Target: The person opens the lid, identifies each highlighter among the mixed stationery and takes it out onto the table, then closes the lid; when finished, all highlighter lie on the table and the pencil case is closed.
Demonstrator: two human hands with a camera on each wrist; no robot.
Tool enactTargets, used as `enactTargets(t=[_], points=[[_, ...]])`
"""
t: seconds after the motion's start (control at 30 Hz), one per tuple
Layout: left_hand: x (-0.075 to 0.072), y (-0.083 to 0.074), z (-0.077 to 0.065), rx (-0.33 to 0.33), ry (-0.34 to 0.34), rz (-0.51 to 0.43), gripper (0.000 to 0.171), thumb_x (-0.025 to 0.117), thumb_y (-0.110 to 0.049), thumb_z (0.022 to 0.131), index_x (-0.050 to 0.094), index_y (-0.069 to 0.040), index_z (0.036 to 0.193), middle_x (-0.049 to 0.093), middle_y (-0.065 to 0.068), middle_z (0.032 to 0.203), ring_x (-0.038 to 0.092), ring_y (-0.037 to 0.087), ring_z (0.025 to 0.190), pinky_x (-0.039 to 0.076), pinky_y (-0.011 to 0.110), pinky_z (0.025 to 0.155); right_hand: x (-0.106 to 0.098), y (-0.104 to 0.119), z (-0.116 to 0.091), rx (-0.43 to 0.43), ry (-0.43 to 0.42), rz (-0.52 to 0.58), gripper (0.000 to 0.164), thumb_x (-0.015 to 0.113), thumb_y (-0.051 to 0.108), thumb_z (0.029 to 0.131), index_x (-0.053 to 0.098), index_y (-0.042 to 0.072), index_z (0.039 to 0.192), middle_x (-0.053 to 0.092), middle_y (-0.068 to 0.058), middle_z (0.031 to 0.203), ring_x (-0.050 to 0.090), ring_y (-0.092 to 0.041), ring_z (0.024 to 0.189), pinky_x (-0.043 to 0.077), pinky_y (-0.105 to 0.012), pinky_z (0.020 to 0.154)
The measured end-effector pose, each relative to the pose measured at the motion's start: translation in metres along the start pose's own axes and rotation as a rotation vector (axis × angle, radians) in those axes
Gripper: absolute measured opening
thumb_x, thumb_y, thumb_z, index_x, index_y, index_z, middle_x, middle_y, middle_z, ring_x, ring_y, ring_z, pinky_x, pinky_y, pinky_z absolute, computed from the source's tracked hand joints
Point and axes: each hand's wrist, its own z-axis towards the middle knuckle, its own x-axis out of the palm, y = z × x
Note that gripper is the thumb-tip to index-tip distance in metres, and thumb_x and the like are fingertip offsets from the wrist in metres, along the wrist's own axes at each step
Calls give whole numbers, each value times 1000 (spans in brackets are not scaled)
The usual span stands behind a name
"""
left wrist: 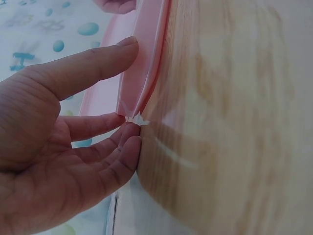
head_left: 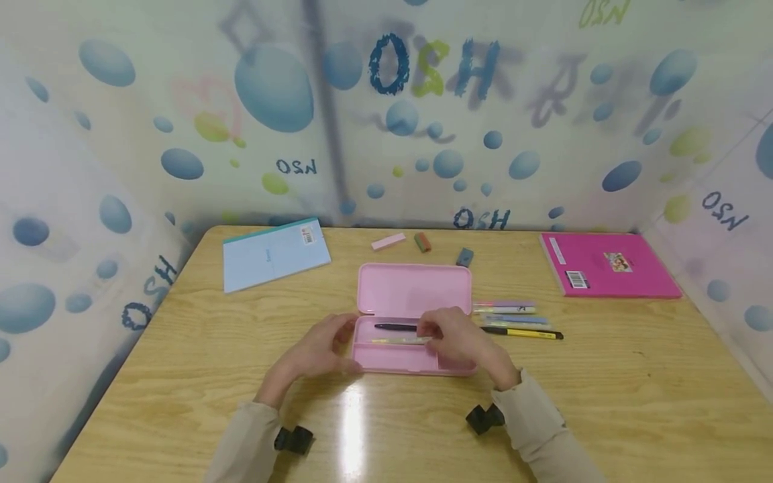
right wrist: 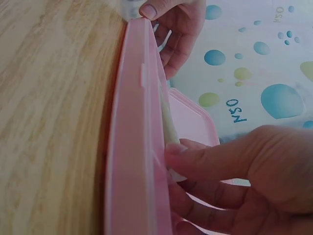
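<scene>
An open pink pencil case (head_left: 395, 359) lies on the table with its lid (head_left: 414, 290) folded back. My left hand (head_left: 320, 347) holds its left end; the left wrist view shows the thumb (left wrist: 100, 66) against the front wall and the fingers at the corner. Over the right part of the case, my right hand (head_left: 459, 339) pinches a pale yellow-tipped pen (right wrist: 168, 120) between thumb and fingers. That pen lies lengthwise in the rear compartment, its right end covered by the fingers. Behind it in the same compartment is a black pen (head_left: 389, 327), partly hidden by the right hand.
Several pale pens (head_left: 507, 308) and a yellow-and-black pen (head_left: 525, 333) lie right of the case. Behind it are a pink bar (head_left: 388, 241), a red-green eraser (head_left: 423, 242) and a dark grey block (head_left: 464, 257). A blue notebook (head_left: 274, 258) lies left, a magenta one (head_left: 616, 268) right.
</scene>
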Motion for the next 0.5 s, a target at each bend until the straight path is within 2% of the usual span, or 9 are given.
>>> enactTargets(t=[0.27, 0.5], points=[[0, -1, 0, 1, 1, -7, 85, 86, -23, 68, 45, 0, 138, 55, 13, 118, 52, 26, 107, 48, 41, 89, -12, -7, -3, -97, -71, 88, 8, 66, 1, 86, 67, 8, 90, 61, 3, 81, 52, -13, 73, 47, -26, 66], [-1, 1, -1, 19, 2, -10, 84, 86, -23, 69, 45, 0, 138, 55, 13, 119, 52, 27, 107, 48, 42, 88, -23, -16, -7, -38, -219, 115, 3, 70, 12, 87, 68, 9, 86, 62, 4, 80, 53, -14, 73, 45, -28, 66]])
